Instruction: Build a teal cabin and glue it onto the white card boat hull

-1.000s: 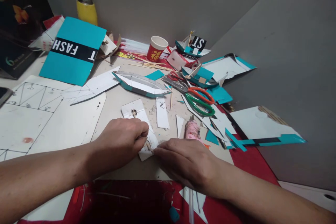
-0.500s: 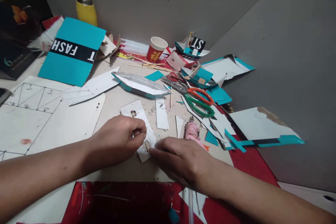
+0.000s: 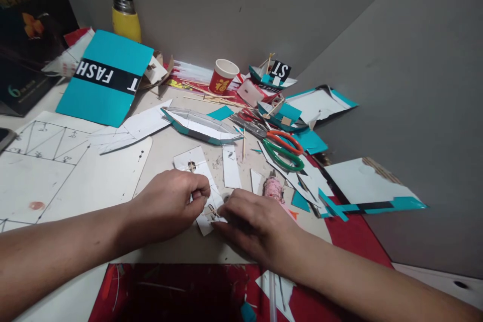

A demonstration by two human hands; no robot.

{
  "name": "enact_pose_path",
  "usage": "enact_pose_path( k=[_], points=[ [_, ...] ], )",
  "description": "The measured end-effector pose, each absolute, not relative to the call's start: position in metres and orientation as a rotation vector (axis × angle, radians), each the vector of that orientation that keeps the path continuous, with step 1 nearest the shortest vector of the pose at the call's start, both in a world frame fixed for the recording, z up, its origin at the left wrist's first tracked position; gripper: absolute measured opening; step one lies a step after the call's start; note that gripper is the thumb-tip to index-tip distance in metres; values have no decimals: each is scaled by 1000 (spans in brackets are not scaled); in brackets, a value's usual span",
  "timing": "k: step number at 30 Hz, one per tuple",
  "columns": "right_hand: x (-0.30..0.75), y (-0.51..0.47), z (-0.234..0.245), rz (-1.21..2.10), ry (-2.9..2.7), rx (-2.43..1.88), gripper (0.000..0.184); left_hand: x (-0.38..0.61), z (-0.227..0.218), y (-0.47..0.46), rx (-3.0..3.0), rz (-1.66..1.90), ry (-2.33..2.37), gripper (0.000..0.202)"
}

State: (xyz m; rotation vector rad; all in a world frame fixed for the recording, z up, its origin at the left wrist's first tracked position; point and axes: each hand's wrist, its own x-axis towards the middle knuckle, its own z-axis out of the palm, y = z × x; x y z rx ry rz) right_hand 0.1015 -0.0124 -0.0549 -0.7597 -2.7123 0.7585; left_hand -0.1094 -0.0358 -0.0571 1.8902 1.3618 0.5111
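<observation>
A white cardboard strip [image 3: 206, 226] lies slanted on the table between my hands. It has two dark-edged holes, with thin sticks crossing at each. My left hand [image 3: 181, 198] rests over the strip's left side, fingers curled and closed; what they may pinch is hidden. Beside the lower hole is my right hand [image 3: 260, 224], its bent fingers and thumb slightly apart at the strip's edge. A small thin stick [image 3: 216, 213] lies at that hole, close to the right fingertips. Farther back sits a boat-shaped cardboard hull [image 3: 199, 131] with teal sides.
Scissors with orange and green handles [image 3: 283, 151] lie right of the hull, near a pink-wrapped tool [image 3: 273, 188]. A red paper cup [image 3: 224, 76], thin wooden sticks [image 3: 217, 99] and small teal boats [image 3: 285, 115] stand behind. A drawn-on white board [image 3: 101, 181] lies left.
My right thumb and fingers have parted a little at the lower hole. My left hand stays nearly still. The whole view has shifted slightly.
</observation>
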Motion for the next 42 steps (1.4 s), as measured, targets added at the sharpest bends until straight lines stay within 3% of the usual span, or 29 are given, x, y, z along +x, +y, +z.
enact_pose_path(
  k=[15,23,29,33,38,40,42],
  points=[
    [104,-11,-36,927,-2653,-816,13,-108,-43,-40,1822,700,1274,17],
    [98,-3,-31,950,-2665,-770,15,-104,-40,-47,1786,543,1263,16],
    [100,14,-20,1149,-2318,-1056,25,-109,-34,-46,1531,521,1320,20],
    [96,31,-14,1152,-2297,-1168,13,-112,-28,-46,1446,536,1380,23],
    [83,49,-4,1679,-2449,-1229,3,-120,-13,-51,1478,586,1537,24],
    [77,55,-2,1573,-2552,-1183,2,-125,-7,-57,1464,633,1603,23],
    [69,60,-5,1153,-2623,-1123,5,-129,-4,-65,1419,665,1634,22]
  ],
)
